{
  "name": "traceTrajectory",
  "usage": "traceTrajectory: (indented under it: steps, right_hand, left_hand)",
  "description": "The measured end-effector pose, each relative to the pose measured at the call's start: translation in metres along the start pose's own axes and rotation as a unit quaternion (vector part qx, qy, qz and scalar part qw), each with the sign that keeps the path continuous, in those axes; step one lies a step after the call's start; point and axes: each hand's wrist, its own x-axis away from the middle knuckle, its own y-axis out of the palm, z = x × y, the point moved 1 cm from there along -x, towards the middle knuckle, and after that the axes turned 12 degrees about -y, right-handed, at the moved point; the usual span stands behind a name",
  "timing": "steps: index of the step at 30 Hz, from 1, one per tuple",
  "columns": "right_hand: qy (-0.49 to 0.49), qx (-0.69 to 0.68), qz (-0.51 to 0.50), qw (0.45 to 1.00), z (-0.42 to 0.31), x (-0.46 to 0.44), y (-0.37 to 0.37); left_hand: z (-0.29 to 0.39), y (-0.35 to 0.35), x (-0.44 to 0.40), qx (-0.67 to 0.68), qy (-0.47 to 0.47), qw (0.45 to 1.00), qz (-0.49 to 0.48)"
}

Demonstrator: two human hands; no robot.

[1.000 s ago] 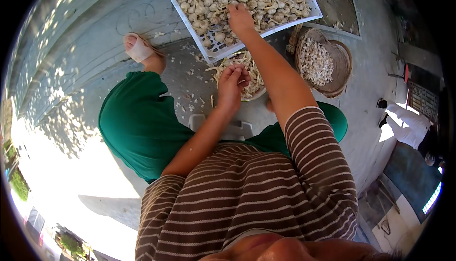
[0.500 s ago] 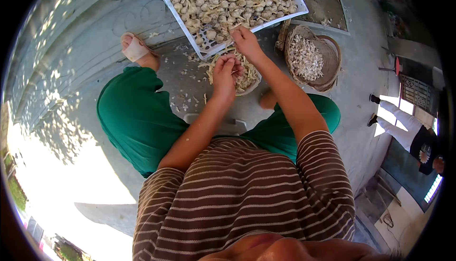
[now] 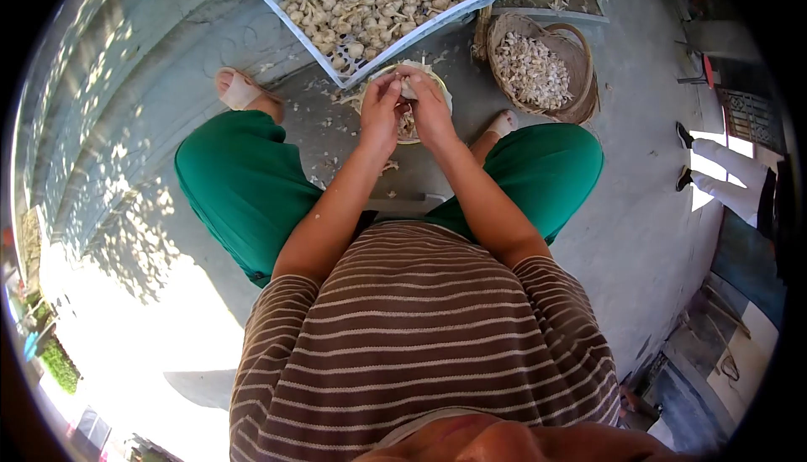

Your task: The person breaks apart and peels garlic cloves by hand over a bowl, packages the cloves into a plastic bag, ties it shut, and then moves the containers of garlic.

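My left hand point(image 3: 382, 110) and my right hand point(image 3: 430, 107) meet in front of me, fingers curled round a pale garlic bulb point(image 3: 408, 89). Fingers partly cover the bulb. Directly under them is a round container point(image 3: 449, 97) with dry garlic stalks and skins in it, partly hidden by the hands. Just beyond stands a white plastic crate point(image 3: 307, 50), heaped with whole garlic bulbs point(image 3: 382, 0) that have short stems. To the right, a woven basket point(image 3: 580, 84) holds a pile of separated garlic cloves point(image 3: 531, 71).
Bits of garlic skin point(image 3: 324, 121) litter the concrete floor round my feet. My knees in green trousers point(image 3: 239, 184) flank the work. At far right a person in white trousers point(image 3: 727, 172) stands near a doorway. A ledge point(image 3: 168, 33) runs along the left.
My right hand has come back from the crate's near edge to join my left hand. The garlic bulb now shows between both hands. The whole view has shifted a little.
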Motion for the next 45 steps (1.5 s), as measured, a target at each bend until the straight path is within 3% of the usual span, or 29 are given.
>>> traceTrajectory:
  steps: [5, 8, 12, 14, 20, 23, 27, 29, 33, 35, 36, 38, 39, 41, 44, 45]
  right_hand:
    - [0.012, -0.014, -0.091, 0.996, -0.008, 0.010, -0.011]
    - [0.035, -0.123, -0.049, 0.991, -0.002, 0.007, -0.019]
    - [0.036, -0.147, -0.007, 0.988, -0.008, 0.009, -0.022]
    - [0.027, -0.115, 0.009, 0.993, -0.001, 0.008, -0.029]
    - [-0.073, 0.006, 0.001, 0.997, -0.001, 0.011, -0.032]
    - [-0.136, 0.065, 0.002, 0.989, 0.003, 0.011, -0.032]
    - [-0.145, 0.068, 0.023, 0.987, -0.002, 0.013, -0.033]
    - [-0.105, 0.014, 0.045, 0.993, 0.002, 0.010, -0.035]
    - [-0.068, 0.068, 0.051, 0.994, 0.008, 0.003, -0.042]
    - [-0.137, 0.206, 0.003, 0.969, 0.019, -0.004, -0.053]
    - [-0.136, 0.206, 0.003, 0.969, 0.019, -0.007, -0.055]
    - [-0.331, 0.329, -0.029, 0.884, 0.016, -0.009, -0.056]
    - [-0.331, 0.330, -0.030, 0.884, 0.009, -0.007, -0.052]
    - [-0.200, 0.205, -0.064, 0.956, -0.013, 0.006, -0.033]
    - [-0.140, 0.278, -0.103, 0.945, -0.017, 0.017, -0.021]
    - [-0.163, 0.273, -0.086, 0.944, -0.015, 0.020, -0.017]
  left_hand:
    - [0.005, -0.011, 0.002, -0.022, 0.000, 1.000, -0.001]
    - [0.001, -0.020, -0.005, -0.018, 0.008, 1.000, -0.009]
    - [0.003, -0.011, 0.003, -0.043, 0.008, 0.999, -0.004]
    - [0.006, -0.002, 0.008, -0.129, 0.024, 0.990, 0.050]
    - [0.000, 0.006, 0.013, -0.304, 0.035, 0.951, -0.037]
    - [-0.003, 0.005, 0.015, -0.349, 0.053, 0.935, -0.018]
    - [-0.009, 0.001, 0.014, -0.316, 0.059, 0.946, -0.034]
    - [-0.011, 0.000, 0.014, -0.257, 0.026, 0.962, -0.083]
    - [-0.005, 0.002, 0.015, -0.166, -0.022, 0.985, -0.036]
    - [0.000, -0.002, 0.013, -0.154, -0.034, 0.987, -0.013]
    - [0.002, -0.003, 0.012, -0.154, -0.034, 0.987, -0.013]
    - [0.004, -0.004, 0.012, -0.166, -0.041, 0.985, 0.017]
    - [0.005, -0.001, 0.013, -0.165, -0.041, 0.985, 0.018]
    - [0.005, 0.004, 0.017, -0.215, 0.006, 0.976, 0.026]
    - [-0.001, 0.002, 0.014, -0.213, 0.019, 0.976, -0.046]
    - [-0.003, 0.002, 0.015, -0.212, 0.020, 0.976, -0.046]
